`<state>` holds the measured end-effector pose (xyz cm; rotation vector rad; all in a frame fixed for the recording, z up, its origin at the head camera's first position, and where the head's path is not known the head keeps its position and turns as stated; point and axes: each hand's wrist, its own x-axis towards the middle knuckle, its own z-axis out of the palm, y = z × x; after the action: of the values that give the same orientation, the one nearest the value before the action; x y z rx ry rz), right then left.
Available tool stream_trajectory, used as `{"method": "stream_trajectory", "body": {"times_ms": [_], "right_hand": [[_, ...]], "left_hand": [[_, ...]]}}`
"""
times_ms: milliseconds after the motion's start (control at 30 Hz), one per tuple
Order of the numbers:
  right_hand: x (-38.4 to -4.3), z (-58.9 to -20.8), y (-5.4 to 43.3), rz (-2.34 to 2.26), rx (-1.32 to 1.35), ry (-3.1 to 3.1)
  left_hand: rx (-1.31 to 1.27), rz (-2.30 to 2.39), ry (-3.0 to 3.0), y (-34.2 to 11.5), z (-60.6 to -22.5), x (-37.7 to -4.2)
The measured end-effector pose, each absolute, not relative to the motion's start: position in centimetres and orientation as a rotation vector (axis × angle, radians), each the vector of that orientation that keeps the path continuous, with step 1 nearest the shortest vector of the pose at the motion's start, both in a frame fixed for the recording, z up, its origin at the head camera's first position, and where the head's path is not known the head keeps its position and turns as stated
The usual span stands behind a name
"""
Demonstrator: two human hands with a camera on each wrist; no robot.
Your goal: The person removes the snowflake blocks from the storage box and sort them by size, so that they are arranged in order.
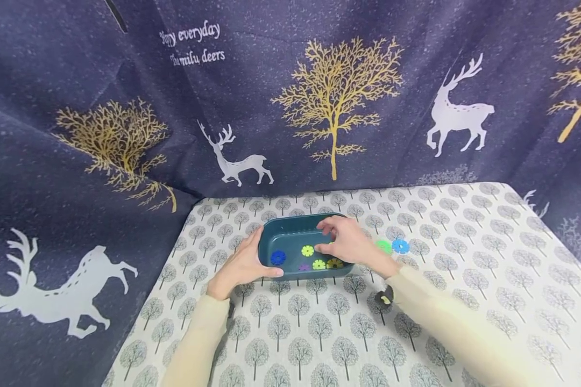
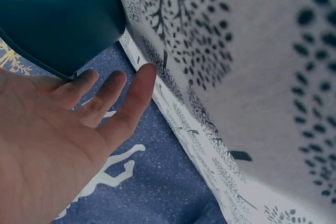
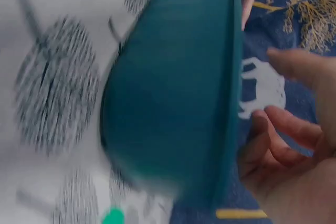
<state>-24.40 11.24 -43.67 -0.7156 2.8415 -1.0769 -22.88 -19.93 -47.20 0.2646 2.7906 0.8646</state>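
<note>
A dark teal plastic tub (image 1: 295, 221) stands on the patterned tabletop with several notched snowflake discs inside. Among them are a dark blue disc (image 1: 278, 258), a yellow-green disc (image 1: 307, 251), a yellow disc (image 1: 335, 263) and a partly hidden purple disc (image 1: 304, 267). My left hand (image 1: 244, 262) holds the tub's left end, thumb at the front rim and fingers along the outer side. Over the right part of the tub is my right hand (image 1: 346, 241), its thumb and fingers apart. In the right wrist view, nothing shows between its fingers (image 3: 257, 145).
Right of the tub, a green disc (image 1: 384, 246) and a light blue disc (image 1: 401, 245) lie on the tablecloth (image 1: 319, 322), beside my right forearm. A dark blue curtain (image 1: 295, 161) with deer and trees hangs behind the table's back edge.
</note>
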Motion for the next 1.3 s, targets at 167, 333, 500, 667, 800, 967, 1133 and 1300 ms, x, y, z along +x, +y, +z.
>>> {"method": "stream_trajectory", "body": {"times_ms": [167, 333, 500, 667, 800, 967, 1133, 1300], "right_hand": [[-24.9, -44.0, 8.9, -1.074, -0.657, 2.818], [-25.2, -44.6, 7.0, -1.075, -0.628, 2.769], [-25.3, -45.3, 5.4, -1.048, -0.589, 2.758], [-25.6, -46.1, 4.0, -0.999, -0.567, 2.779], [-25.9, -46.4, 3.0, -0.988, -0.615, 2.775], [-26.5, -46.9, 1.8, -0.977, -0.659, 2.751], [-28.5, -50.3, 1.0, -0.957, -0.771, 2.786], [-29.9, -52.4, 0.0, -0.903, -0.803, 2.792]], "left_hand": [[0.273, 0.889, 2.772, -19.9, -47.0, -22.9], [0.262, 0.883, 2.775, -20.1, -47.0, -23.0], [0.248, 0.892, 2.768, -20.0, -47.1, -22.9], [0.270, 0.908, 2.758, -20.0, -47.1, -22.9], [0.284, 0.897, 2.767, -20.0, -47.1, -23.1], [0.294, 0.882, 2.779, -20.1, -47.2, -23.2], [0.303, 0.887, 2.788, -20.1, -47.4, -23.0], [0.290, 0.894, 2.788, -20.1, -47.3, -22.9]]}}
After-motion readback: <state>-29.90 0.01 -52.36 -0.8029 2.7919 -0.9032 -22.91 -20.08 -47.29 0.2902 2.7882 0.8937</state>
